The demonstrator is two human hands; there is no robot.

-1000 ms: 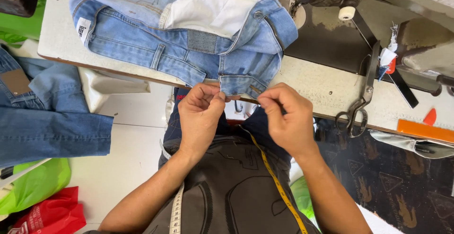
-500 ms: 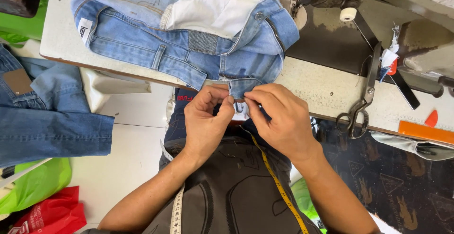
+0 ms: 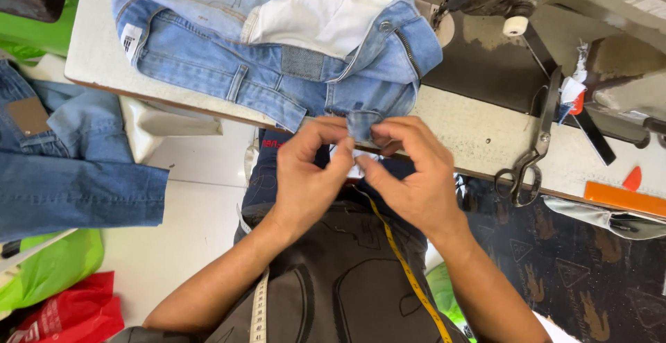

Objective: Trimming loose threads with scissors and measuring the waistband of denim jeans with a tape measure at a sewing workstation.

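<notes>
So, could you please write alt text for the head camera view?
Both hands, left hand and right hand, pinch a small denim piece at the edge of light blue jeans on a sewing table; scissors lie to the right.

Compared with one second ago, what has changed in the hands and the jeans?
Both hands moved together and slightly up to the table edge: the left hand and right hand, before a little apart and pulling something thin between them, now pinch a small denim flap of the light blue jeans. The scissors, the measuring tape and the darker jeans stayed put.
</notes>
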